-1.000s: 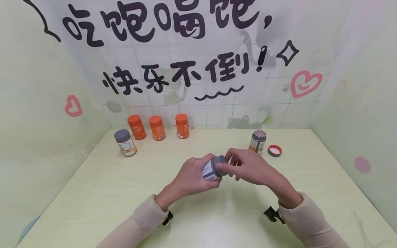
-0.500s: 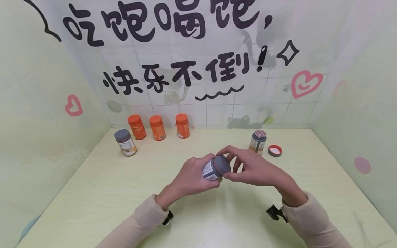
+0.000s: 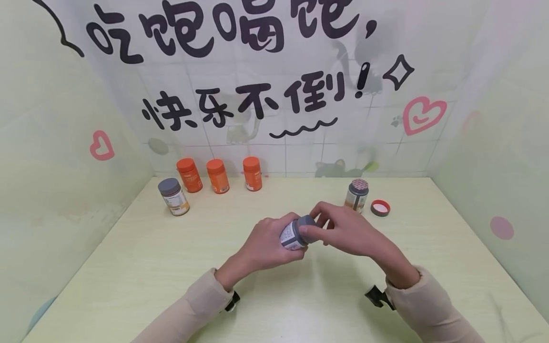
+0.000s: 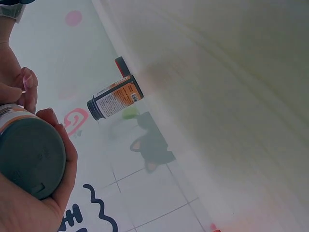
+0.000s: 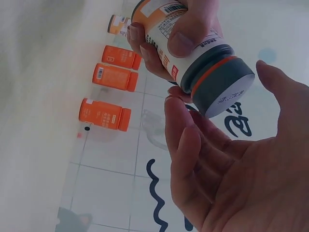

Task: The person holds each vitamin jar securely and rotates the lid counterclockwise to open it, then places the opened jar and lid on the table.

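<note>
My left hand point(image 3: 265, 245) grips a tilted supplement bottle point(image 5: 169, 43) with a white-and-orange label, its dark base facing the left wrist camera. My right hand point(image 3: 348, 231) is at the bottle's grey cap point(image 5: 224, 87), the thumb at one edge and curled fingers at the opposite side. An orange-red ring shows under this cap. Behind my right hand, an uncapped bottle point(image 3: 356, 194) with a patterned seal over its mouth stands upright on the table. A loose cap point(image 3: 380, 207), grey with a red inner rim, lies beside it, hollow side up.
At the back left stand three orange bottles point(image 3: 188, 175) and a grey-capped white-labelled bottle point(image 3: 173, 196). The pale wooden table point(image 3: 141, 257) meets printed fabric walls point(image 3: 300, 157) at the back and sides.
Half a second ago, my right thumb was at the cap's lower edge and the cap's top showed. My right hand has turned back and its thumb overlaps the cap. My left hand keeps its grip.
</note>
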`<state>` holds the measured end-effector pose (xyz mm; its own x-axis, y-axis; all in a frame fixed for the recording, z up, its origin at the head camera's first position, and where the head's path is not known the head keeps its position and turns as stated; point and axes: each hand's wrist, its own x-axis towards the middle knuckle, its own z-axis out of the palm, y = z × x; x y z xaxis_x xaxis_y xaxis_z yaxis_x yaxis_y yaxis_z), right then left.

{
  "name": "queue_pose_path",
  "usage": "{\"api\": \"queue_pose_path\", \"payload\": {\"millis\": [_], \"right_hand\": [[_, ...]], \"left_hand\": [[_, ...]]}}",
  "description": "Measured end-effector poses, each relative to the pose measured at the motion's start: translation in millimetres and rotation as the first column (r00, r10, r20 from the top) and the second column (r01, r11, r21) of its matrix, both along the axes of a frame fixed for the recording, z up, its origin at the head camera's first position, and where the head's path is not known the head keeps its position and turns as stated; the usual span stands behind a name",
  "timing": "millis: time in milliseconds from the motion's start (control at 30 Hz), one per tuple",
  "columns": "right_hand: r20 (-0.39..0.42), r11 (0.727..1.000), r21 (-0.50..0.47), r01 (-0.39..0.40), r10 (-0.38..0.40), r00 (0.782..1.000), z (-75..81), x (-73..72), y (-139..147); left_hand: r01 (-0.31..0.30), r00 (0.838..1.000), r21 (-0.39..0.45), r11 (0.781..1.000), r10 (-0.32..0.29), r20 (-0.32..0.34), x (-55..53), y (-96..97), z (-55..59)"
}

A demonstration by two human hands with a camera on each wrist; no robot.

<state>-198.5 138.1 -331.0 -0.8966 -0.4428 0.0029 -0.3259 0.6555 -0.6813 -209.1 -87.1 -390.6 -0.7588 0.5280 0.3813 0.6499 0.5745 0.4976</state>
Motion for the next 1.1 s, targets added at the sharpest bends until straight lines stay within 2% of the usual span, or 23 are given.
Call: {"api": "queue_pose_path", "payload": {"millis": [133,367,533,667,767,867,967,1100], "right_hand": [[0.024,1.0,0.003,0.031,-0.031,0.999,-1.6,0.0,-1.1],[0.016,0.999,-0.029,-0.03,0.03,0.999,-3.3,-2.3,0.8],[-0.049,0.994,-0.01,-0.107,0.106,0.993,-1.8,-1.9,4.9],[-0.125,0.982,-0.009,-0.188,0.185,0.975,0.2,-1.6,8.9],[-0.147,0.977,-0.008,-0.213,0.21,0.967,1.9,-1.0,9.7],[-0.116,0.987,-0.004,-0.16,0.158,0.981,2.2,-0.3,6.9],[-0.052,0.999,0.003,-0.043,0.044,0.998,1.4,0.8,0.9],[0.007,0.998,0.011,0.068,-0.068,0.998,0.5,2.4,-5.6]], "left_hand": [[-0.003,1.0,0.001,1.0,0.003,0.006,0.4,0.3,-0.3],[0.008,1.0,0.008,1.0,-0.008,0.021,0.5,0.4,-0.4],[0.005,0.999,0.013,1.0,-0.005,0.031,0.7,-0.4,-0.4],[0.002,1.0,0.014,1.0,-0.003,0.03,0.8,-0.7,0.2],[0.0,1.0,0.013,1.0,0.0,0.023,0.3,-0.7,0.5],[0.004,1.0,0.011,1.0,-0.004,0.012,-0.3,-0.6,0.7],[0.006,1.0,0.001,1.0,-0.006,-0.002,-0.5,-0.6,0.5],[0.002,1.0,-0.007,1.0,-0.002,-0.02,0.3,-0.6,-0.1]]}}
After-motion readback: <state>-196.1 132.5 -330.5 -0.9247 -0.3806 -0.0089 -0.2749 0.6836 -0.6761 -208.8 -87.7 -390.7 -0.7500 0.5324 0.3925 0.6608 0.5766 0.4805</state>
